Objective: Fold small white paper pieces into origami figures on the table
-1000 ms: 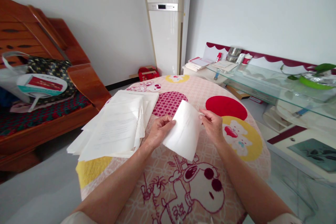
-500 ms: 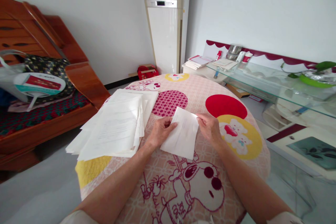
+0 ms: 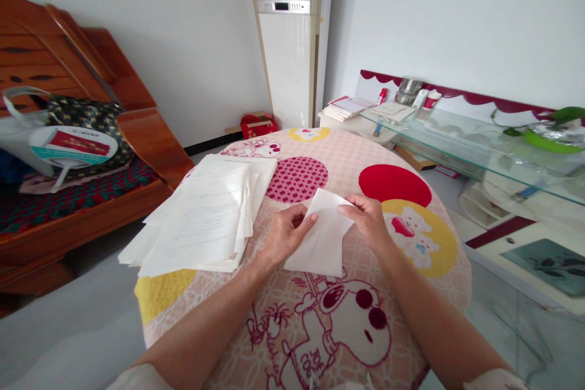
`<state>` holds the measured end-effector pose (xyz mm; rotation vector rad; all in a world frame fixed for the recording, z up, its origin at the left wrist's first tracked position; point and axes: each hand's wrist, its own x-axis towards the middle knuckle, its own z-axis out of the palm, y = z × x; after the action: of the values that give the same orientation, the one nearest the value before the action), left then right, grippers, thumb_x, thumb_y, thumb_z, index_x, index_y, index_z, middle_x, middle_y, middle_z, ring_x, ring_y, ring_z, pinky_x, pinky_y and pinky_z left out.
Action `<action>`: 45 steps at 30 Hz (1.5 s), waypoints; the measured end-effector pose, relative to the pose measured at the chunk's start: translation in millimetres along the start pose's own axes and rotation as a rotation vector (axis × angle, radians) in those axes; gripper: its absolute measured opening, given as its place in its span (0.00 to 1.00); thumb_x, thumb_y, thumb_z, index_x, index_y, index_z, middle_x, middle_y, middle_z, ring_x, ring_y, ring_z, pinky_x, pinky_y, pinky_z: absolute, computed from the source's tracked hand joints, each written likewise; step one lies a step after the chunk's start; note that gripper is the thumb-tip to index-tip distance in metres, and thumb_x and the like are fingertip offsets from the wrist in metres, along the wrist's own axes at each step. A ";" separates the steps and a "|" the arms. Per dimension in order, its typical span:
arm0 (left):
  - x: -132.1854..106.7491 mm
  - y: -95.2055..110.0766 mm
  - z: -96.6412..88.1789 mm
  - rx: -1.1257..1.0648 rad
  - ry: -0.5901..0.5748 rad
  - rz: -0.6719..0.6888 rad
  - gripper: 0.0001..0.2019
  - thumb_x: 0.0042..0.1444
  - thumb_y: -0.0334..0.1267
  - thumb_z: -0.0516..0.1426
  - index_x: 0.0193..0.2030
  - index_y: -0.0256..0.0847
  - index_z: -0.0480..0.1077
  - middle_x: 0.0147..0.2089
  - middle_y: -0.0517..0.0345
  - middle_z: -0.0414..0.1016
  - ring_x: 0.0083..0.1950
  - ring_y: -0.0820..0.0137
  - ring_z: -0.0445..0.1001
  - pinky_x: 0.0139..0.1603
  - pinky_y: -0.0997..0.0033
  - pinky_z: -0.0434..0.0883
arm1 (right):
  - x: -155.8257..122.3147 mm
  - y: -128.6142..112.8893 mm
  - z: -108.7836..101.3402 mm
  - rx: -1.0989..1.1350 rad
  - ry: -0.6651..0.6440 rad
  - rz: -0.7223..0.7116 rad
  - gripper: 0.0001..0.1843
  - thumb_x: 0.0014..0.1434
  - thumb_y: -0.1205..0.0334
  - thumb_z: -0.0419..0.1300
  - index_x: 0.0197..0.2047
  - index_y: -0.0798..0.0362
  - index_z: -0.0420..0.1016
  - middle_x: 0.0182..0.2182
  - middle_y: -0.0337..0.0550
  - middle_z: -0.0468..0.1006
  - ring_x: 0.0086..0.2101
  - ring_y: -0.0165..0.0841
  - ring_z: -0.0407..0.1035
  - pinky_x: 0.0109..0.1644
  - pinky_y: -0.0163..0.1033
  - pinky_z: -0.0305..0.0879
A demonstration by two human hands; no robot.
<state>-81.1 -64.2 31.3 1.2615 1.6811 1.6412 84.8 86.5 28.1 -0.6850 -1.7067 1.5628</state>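
Paper sheet (image 3: 320,247): one small white sheet near the middle of the round table, in front of the person. Its lower end lies on the cloth and its upper end is lifted and bent over between the two hands.
Left hand (image 3: 286,233): thumb and fingers are pinched on the sheet's upper left edge, with the wrist low over the cloth.
Right hand (image 3: 369,222): fingertips are closed on the upper right corner, just across from the left hand, so both hands clamp the same top edge.
Step in hand: it looks like a fold is being formed at the top of the sheet. The paper curves there, and I cannot tell whether a crease is pressed in.
What the handling calls for: as I judge it, thin paper like this wants a light, even pinch from both sides. The edges need to be kept square, or the bend will run crooked.
Paper stack (image 3: 205,222): a loose, fanned pile of white sheets on the table's left side, just beside the left hand but apart from it. Some sheets overhang the table's edge.
Tablecloth (image 3: 411,304): pink, with red and yellow circles and cartoon figures.
Glass shelf (image 3: 457,137): to the right, carrying books, cups and a green dish.
Wooden bench (image 3: 146,140): to the left, with a hand fan (image 3: 73,146) lying on it.
Tall white cabinet unit (image 3: 287,42): stands against the far wall.
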 end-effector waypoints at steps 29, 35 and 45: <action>22.0 26.2 -15.6 -0.505 -0.236 -0.004 0.21 0.58 0.58 0.65 0.40 0.39 0.78 0.41 0.52 0.78 0.43 0.65 0.75 0.47 0.67 0.70 | -10.1 -34.4 -6.7 0.274 -0.235 0.460 0.16 0.37 0.58 0.78 0.30 0.52 0.83 0.23 0.40 0.82 0.20 0.33 0.73 0.23 0.35 0.69; 20.9 24.0 -12.6 -0.478 -0.198 -0.132 0.18 0.49 0.50 0.72 0.34 0.38 0.75 0.30 0.59 0.73 0.30 0.73 0.67 0.34 0.73 0.62 | -11.8 -42.3 -8.0 0.253 -0.191 0.453 0.16 0.35 0.58 0.77 0.29 0.54 0.83 0.22 0.41 0.82 0.18 0.32 0.71 0.21 0.34 0.66; 20.3 22.5 -10.7 -0.419 -0.166 -0.088 0.17 0.53 0.49 0.69 0.29 0.39 0.70 0.26 0.63 0.66 0.26 0.76 0.60 0.28 0.73 0.55 | -10.9 -33.7 -11.1 0.200 -0.193 0.407 0.13 0.41 0.55 0.75 0.28 0.53 0.82 0.21 0.39 0.80 0.19 0.31 0.70 0.21 0.34 0.63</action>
<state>-93.2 -55.7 59.8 1.0653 1.1962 1.6737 102.8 80.4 59.9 -0.8374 -1.5809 2.1095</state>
